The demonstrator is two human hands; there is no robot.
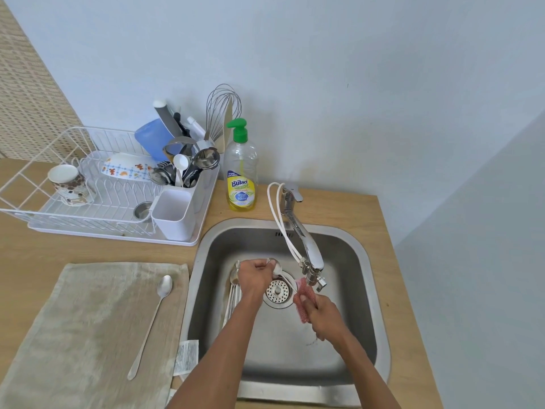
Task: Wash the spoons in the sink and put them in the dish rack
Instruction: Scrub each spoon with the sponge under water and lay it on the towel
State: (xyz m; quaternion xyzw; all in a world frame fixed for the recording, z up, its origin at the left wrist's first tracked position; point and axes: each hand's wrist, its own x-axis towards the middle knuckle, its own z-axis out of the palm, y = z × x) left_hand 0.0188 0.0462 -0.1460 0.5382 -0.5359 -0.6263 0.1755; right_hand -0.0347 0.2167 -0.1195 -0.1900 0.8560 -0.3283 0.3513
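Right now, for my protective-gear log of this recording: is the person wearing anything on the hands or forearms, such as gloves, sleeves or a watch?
Nothing worn shows. The left hand and the right hand are bare, ungloved; both forearms are uncovered to the frame's lower edge: no sleeves, watch or bracelet. Rings cannot be ruled out: the fingers are too small to tell.
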